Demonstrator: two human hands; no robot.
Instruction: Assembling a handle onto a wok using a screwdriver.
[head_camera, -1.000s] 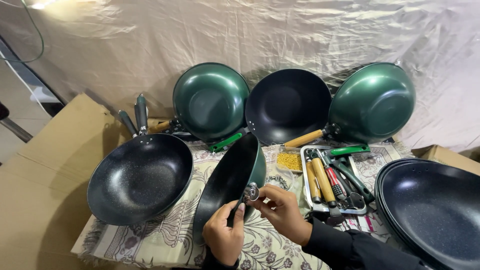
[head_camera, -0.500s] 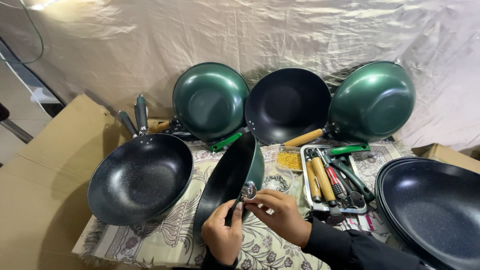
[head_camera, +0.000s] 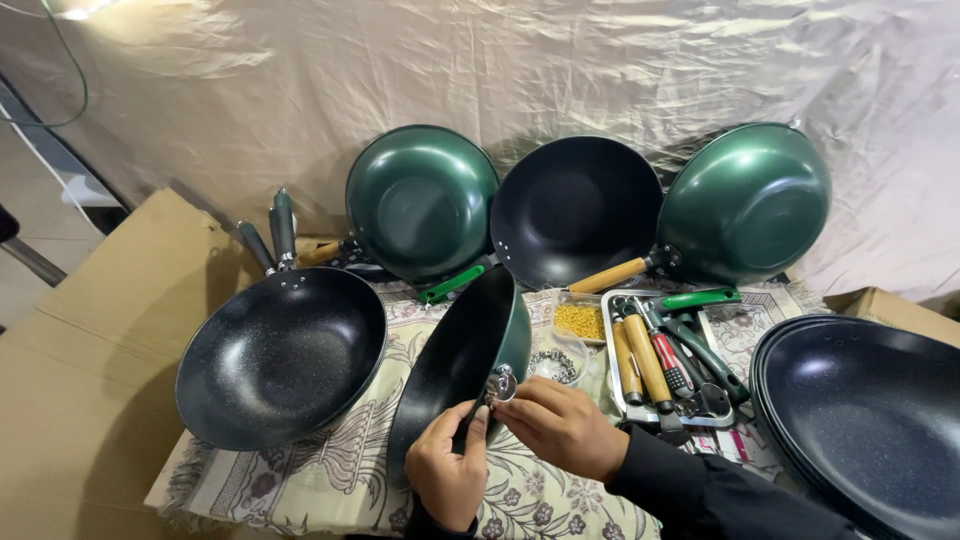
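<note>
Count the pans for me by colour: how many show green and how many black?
Green pans: 3, namely the back left pan, the back right pan and the tilted pan under the left hand and right hand.
Black pans: 3, at the left, back middle and right.
Total: 6

Glossy green enamel shines on the tilted wok (head_camera: 470, 370), its inside a matt black coating. A small fitting (head_camera: 502, 383) of bright metal glints at its rim. The speckled pan (head_camera: 282, 355) looks stone-grained; patterned woven cloth (head_camera: 330, 470) underneath, crinkled satiny sheet (head_camera: 500, 70) behind, wooden-handled tools (head_camera: 645, 360) alongside.
</note>
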